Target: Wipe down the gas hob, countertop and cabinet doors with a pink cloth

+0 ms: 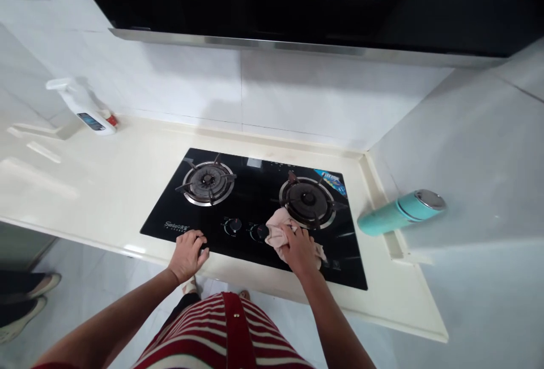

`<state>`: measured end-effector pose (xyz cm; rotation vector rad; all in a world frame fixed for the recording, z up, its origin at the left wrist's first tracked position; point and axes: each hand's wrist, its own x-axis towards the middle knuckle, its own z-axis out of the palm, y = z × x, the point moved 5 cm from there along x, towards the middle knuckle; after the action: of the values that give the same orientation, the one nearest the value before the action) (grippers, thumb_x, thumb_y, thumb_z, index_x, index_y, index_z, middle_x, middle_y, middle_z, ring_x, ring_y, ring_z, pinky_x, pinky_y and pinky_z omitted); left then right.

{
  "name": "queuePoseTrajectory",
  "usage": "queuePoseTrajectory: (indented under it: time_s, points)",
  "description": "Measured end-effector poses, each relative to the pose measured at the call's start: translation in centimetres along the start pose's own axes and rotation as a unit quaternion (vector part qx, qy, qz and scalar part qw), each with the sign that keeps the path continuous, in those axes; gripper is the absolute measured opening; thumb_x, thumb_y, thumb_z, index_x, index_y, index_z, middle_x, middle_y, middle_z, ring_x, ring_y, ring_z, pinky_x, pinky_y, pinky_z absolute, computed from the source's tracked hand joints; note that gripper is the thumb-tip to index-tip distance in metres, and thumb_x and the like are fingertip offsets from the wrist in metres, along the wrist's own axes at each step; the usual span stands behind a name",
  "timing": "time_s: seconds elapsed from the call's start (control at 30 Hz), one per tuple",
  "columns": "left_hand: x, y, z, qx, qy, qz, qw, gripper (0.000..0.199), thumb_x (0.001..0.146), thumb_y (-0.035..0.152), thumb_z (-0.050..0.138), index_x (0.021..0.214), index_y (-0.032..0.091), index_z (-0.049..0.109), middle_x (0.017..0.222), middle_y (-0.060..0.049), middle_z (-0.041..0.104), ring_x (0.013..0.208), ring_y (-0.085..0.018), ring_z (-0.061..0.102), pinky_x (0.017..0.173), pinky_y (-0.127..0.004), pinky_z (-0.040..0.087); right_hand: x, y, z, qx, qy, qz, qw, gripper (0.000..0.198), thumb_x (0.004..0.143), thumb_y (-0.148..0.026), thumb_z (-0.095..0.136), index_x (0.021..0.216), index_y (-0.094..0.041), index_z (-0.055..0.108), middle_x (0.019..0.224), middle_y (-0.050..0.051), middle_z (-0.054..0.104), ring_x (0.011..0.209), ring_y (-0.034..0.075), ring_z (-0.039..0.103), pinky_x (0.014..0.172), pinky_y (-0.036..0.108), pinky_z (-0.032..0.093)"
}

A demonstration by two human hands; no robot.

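A black glass gas stove (250, 204) with two burners is set into the counter. My right hand (301, 249) presses a crumpled pale pink cloth (278, 233) on the glass, in front of the right burner (308, 199) and beside the right control knob (262, 232). Part of the cloth is hidden under the palm and fingers. My left hand (187, 254) rests on the stove's front edge, its fingers slightly bent and the thumb apart, holding nothing. Behind it lies the left burner (208, 182), and the left knob (233, 226) is off to its right.
A white spray bottle (87, 111) stands at the back left of the cream counter (106, 187). To the stove's right is a turquoise flask (391, 216). A dark range hood (297, 17) juts out above. Another person's feet (25, 312) show at the lower left.
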<state>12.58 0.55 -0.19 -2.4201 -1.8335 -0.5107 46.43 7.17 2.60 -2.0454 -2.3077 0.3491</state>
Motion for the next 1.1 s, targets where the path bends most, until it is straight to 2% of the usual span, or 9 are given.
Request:
queuePoseTrajectory:
  time_s: [0.17,0.3,0.43,0.53,0.7,0.83,0.97,1.1]
  points:
    - [-0.1,0.2,-0.1,-0.003,-0.001,-0.003,1.0,0.017,0.091,0.031,0.054,0.1,0.019,0.062,0.113,-0.011,0.061,0.108,-0.028,0.053,0.087,-0.043,0.04,3.7,-1.6,-0.7,-0.016,-0.045,-0.072,0.996,0.052,0.091,-0.023,0.05,0.142,-0.032,0.052,0.148,0.003,0.047,0.118,0.023,0.052,0.101,0.032,0.038]
    - [-0.3,0.2,-0.1,-0.015,-0.001,-0.004,1.0,0.017,0.09,0.03,0.055,0.101,0.019,0.062,0.114,-0.011,0.061,0.11,-0.029,0.052,0.087,-0.044,0.04,6.2,-3.5,-1.2,-0.04,-0.059,-0.079,0.994,0.054,0.093,-0.017,0.043,0.144,-0.033,0.051,0.15,0.003,0.046,0.112,0.021,0.058,0.094,0.029,0.041]
    - [-0.3,0.2,0.0,-0.028,-0.005,-0.007,1.0,0.017,0.089,0.031,0.055,0.101,0.02,0.062,0.113,-0.011,0.062,0.111,-0.029,0.052,0.088,-0.045,0.04,8.4,-6.5,-1.2,-0.059,-0.055,-0.075,0.994,0.05,0.096,-0.021,0.038,0.144,-0.029,0.05,0.146,0.009,0.047,0.102,0.022,0.062,0.086,0.031,0.043]
    - [-0.4,0.2,0.1,-0.035,-0.014,-0.008,0.999,0.019,0.09,0.032,0.054,0.102,0.02,0.062,0.114,-0.011,0.062,0.112,-0.028,0.052,0.089,-0.045,0.04,10.4,-8.7,-1.3,-0.066,-0.044,-0.064,0.995,0.047,0.098,-0.026,0.038,0.144,-0.025,0.048,0.142,0.014,0.047,0.104,0.025,0.06,0.084,0.033,0.043]
    - [-0.6,0.2,0.1,-0.044,-0.022,-0.012,0.999,0.02,0.092,0.033,0.052,0.103,0.02,0.062,0.115,-0.012,0.061,0.113,-0.028,0.052,0.09,-0.046,0.039,13.1,-11.0,-1.6,-0.064,-0.052,-0.087,0.993,0.045,0.098,-0.034,0.045,0.143,-0.028,0.05,0.141,0.014,0.043,0.112,0.027,0.053,0.089,0.035,0.042]
    - [-0.8,0.3,0.2,-0.051,-0.022,-0.014,0.998,0.021,0.092,0.034,0.052,0.104,0.02,0.061,0.115,-0.012,0.061,0.112,-0.028,0.051,0.089,-0.046,0.038,13.0,-13.2,-1.6,-0.064,-0.081,-0.129,0.986,0.041,0.096,-0.042,0.052,0.134,-0.03,0.058,0.131,0.012,0.044,0.107,0.027,0.054,0.089,0.038,0.041]
    - [-1.0,0.2,0.4,-0.058,-0.021,-0.018,0.998,0.021,0.092,0.034,0.053,0.105,0.021,0.061,0.115,-0.011,0.061,0.112,-0.028,0.051,0.09,-0.046,0.038,10.9,-17.2,-1.0,-0.058,-0.113,-0.206,0.97,0.032,0.093,-0.044,0.053,0.121,-0.034,0.066,0.125,0.009,0.047,0.105,0.027,0.052,0.091,0.042,0.04]
    - [-1.1,0.1,0.5,-0.061,-0.017,-0.02,0.998,0.021,0.091,0.034,0.053,0.105,0.02,0.061,0.115,-0.012,0.06,0.111,-0.028,0.05,0.089,-0.046,0.039,8.5,-21.0,-0.2,-0.057,-0.129,-0.283,0.949,0.024,0.085,-0.04,0.063,0.106,-0.032,0.073,0.126,0.006,0.049,0.113,0.028,0.046,0.101,0.046,0.034]
